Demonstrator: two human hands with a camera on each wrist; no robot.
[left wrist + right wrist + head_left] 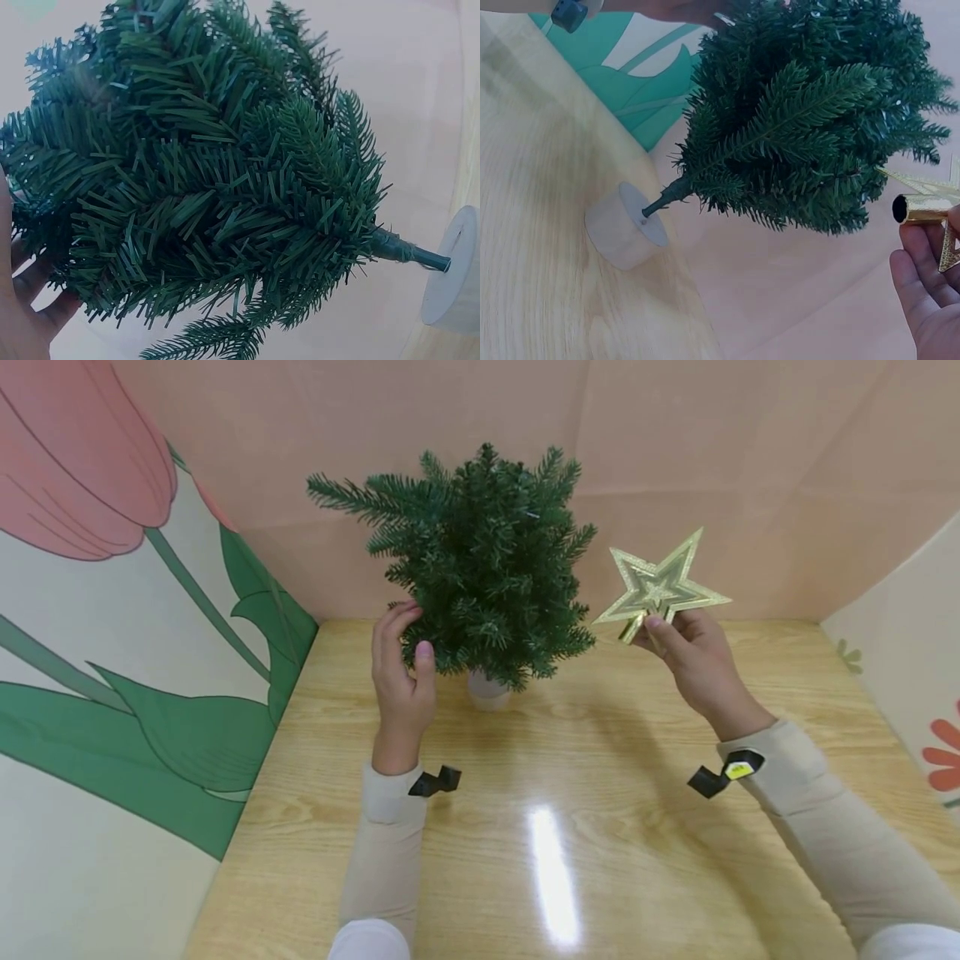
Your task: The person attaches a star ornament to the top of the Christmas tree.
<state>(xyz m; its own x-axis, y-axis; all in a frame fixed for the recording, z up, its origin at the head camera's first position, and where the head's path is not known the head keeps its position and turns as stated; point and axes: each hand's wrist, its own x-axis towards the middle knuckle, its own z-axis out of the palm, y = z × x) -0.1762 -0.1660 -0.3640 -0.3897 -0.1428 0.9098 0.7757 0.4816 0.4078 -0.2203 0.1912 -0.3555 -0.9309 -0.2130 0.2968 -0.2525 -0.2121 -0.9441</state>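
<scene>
A small artificial Christmas tree (495, 568) stands upright on a pale round base (626, 225). Its green branches fill most of the left wrist view. At the left side of the foliage, my left hand (401, 681) rests with fingers loosely bent around the outer branches, not gripping them. To the right of the tree, my right hand (701, 668) holds a gold star tree topper (656, 585), thumb in front and fingers behind. The topper's hollow tube, seen in the right wrist view, has its dark opening facing the tree; star and branches are apart.
Both stand on a wood-grain table (480, 852), with a pink cloth backdrop (735, 452) behind. A panel with a printed tulip (82, 460) borders the left side, and a pale panel with red petals (945, 752) the right.
</scene>
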